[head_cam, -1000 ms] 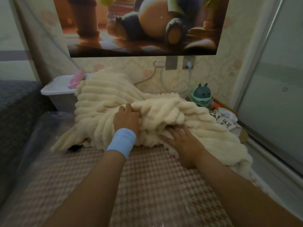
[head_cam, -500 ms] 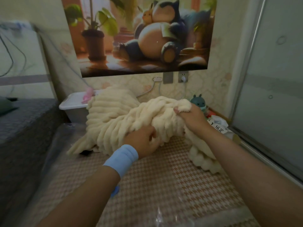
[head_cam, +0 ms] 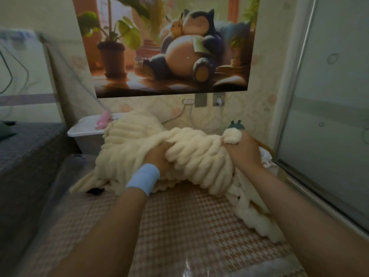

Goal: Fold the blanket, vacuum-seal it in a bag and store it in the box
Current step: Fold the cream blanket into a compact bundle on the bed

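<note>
A cream ribbed fluffy blanket point(head_cam: 131, 150) lies bunched at the far end of the houndstooth bed surface point(head_cam: 179, 220). My left hand point(head_cam: 159, 158), with a light blue wristband, grips a thick roll of it near the middle. My right hand point(head_cam: 242, 150) clutches an edge of the blanket, raised at the right, with a tuft sticking out above the fingers. A clear plastic vacuum bag point(head_cam: 58, 188) lies spread over the bed at the left and front. Behind the blanket stands a white plastic storage box point(head_cam: 83, 130).
A pink object point(head_cam: 102, 120) rests on the box lid. A small teal toy point(head_cam: 236, 125) and a white printed bag point(head_cam: 265, 158) sit at the right by a sliding glass door point(head_cam: 327, 116). A grey sofa point(head_cam: 26, 148) borders the left. Cables hang from wall sockets.
Both hands have gone from pressing on the blanket to gripping it and lifting it off the bed; the right hand has risen with an edge. The camera has tilted upward.
</note>
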Demonstrator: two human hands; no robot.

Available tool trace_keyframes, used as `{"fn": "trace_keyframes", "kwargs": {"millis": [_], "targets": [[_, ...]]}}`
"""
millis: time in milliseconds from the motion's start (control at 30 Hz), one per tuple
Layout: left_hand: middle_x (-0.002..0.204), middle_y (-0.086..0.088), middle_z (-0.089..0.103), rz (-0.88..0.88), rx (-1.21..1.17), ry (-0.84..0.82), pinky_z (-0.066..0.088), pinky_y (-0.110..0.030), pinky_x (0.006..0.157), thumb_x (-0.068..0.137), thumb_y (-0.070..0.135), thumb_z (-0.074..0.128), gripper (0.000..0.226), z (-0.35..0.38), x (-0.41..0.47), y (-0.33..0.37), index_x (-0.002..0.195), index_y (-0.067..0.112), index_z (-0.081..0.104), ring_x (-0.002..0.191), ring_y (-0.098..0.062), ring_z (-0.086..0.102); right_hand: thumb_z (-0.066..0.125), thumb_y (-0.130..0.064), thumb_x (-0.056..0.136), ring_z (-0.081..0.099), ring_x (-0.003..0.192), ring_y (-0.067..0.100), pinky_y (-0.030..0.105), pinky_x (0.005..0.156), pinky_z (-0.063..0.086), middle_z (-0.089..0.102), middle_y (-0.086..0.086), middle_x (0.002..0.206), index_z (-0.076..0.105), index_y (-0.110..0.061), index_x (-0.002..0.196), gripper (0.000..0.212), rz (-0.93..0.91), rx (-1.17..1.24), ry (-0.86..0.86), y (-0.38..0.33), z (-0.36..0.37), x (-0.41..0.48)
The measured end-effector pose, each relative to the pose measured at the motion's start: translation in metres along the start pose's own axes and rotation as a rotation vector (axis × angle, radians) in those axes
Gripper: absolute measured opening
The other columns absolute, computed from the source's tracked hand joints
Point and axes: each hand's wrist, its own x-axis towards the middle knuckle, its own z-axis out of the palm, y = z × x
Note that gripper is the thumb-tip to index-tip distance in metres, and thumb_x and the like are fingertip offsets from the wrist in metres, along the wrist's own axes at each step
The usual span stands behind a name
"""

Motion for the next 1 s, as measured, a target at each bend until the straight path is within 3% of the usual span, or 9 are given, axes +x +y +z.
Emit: {"fn": "trace_keyframes", "kwargs": {"millis": [100, 200, 300, 433, 633, 767, 833, 900, 1000], "targets": [[0.123, -0.004, 0.055, 0.135, -0.063, 0.044, 0.037, -0.025, 0.091, 0.086, 0.01, 0.06, 0.037, -0.046, 0.021, 0.019, 0.119, 0.025, 0.057, 0.106, -0.022, 0.052, 0.062, -0.014, 0.084, 0.05, 0.105, 0.034, 0.046, 0.088, 0.043, 0.055, 0.013, 0.121, 0.051, -0.016, 0.122, 0.04, -0.46, -0.564, 0.36, 0.014, 0.018, 0.005], [0.107, -0.003, 0.056, 0.198, -0.148, 0.283, 0.039, -0.022, 0.084, 0.08, 0.003, 0.06, 0.027, -0.067, 0.025, 0.033, 0.101, 0.02, 0.058, 0.094, -0.02, 0.053, 0.055, -0.008, 0.092, 0.053, 0.094, 0.032, 0.046, 0.079, 0.047, 0.056, 0.015, 0.118, 0.051, -0.015, 0.13, 0.039, -0.987, -0.592, 0.198, 0.0, 0.038, -0.007], [0.111, -0.009, 0.064, 0.115, -0.042, 0.18, 0.038, -0.024, 0.092, 0.079, 0.008, 0.062, 0.029, -0.044, 0.019, 0.013, 0.107, 0.016, 0.067, 0.103, -0.026, 0.057, 0.043, -0.035, 0.089, 0.055, 0.114, 0.025, 0.049, 0.095, 0.047, 0.056, 0.006, 0.132, 0.052, -0.02, 0.138, 0.052, -0.742, -0.284, -0.332, -0.004, 0.058, -0.022], [0.123, -0.011, 0.062, -0.019, 0.048, -0.016, 0.04, -0.032, 0.096, 0.085, 0.032, 0.06, 0.036, -0.011, 0.004, -0.024, 0.117, 0.018, 0.067, 0.114, -0.031, 0.056, 0.041, -0.086, 0.067, -0.014, 0.152, 0.023, 0.07, 0.112, -0.001, -0.017, 0.004, 0.165, -0.024, -0.038, 0.152, 0.116, -0.549, -0.877, -0.703, 0.026, 0.078, -0.031], [0.103, -0.002, 0.058, -0.253, 0.258, 0.088, 0.048, -0.036, 0.073, 0.077, 0.071, 0.055, 0.054, -0.001, -0.008, -0.055, 0.106, 0.025, 0.056, 0.091, -0.026, 0.057, 0.041, -0.035, 0.1, 0.023, 0.144, 0.043, 0.063, 0.109, 0.028, 0.009, 0.022, 0.162, 0.012, -0.023, 0.158, 0.066, -0.349, -1.132, -0.267, 0.032, 0.094, -0.017], [0.134, -0.005, 0.055, -0.347, 0.41, -0.394, 0.045, -0.039, 0.096, 0.079, 0.077, 0.046, 0.076, -0.008, -0.01, -0.076, 0.134, 0.025, 0.052, 0.116, -0.027, 0.055, 0.056, -0.023, 0.097, 0.056, 0.112, 0.04, 0.048, 0.084, 0.053, 0.037, 0.022, 0.147, 0.038, -0.031, 0.152, 0.058, -0.91, -0.682, -0.142, 0.026, 0.114, -0.018], [0.158, -0.006, 0.016, -0.243, 0.448, -0.433, 0.026, -0.046, 0.114, 0.077, 0.07, 0.057, 0.095, 0.0, -0.019, -0.088, 0.152, 0.029, 0.017, 0.142, -0.032, 0.023, 0.041, -0.032, 0.1, 0.053, 0.123, 0.033, 0.046, 0.094, 0.051, 0.043, 0.013, 0.146, 0.046, -0.038, 0.145, 0.046, -1.186, -0.625, -0.443, 0.017, 0.128, -0.029], [0.158, -0.003, -0.016, -0.168, 0.52, -0.351, 0.015, -0.057, 0.115, 0.074, 0.067, 0.062, 0.111, 0.012, -0.025, -0.103, 0.151, 0.036, -0.011, 0.146, -0.035, -0.002, 0.036, -0.049, 0.088, 0.045, 0.132, 0.034, 0.053, 0.103, 0.041, 0.047, 0.01, 0.145, 0.055, -0.029, 0.14, 0.059, -1.088, -0.692, -0.594, 0.011, 0.145, -0.036], [0.155, 0.001, -0.025, -0.107, 0.492, -0.267, 0.01, -0.06, 0.114, 0.084, 0.043, 0.065, 0.099, 0.022, -0.022, -0.121, 0.146, 0.047, -0.012, 0.144, -0.035, -0.009, 0.036, -0.08, 0.075, 0.034, 0.142, 0.037, 0.06, 0.115, 0.003, 0.04, 0.012, 0.153, 0.039, -0.018, 0.151, 0.098, -0.655, -0.882, -0.279, 0.028, 0.164, -0.016]]}}
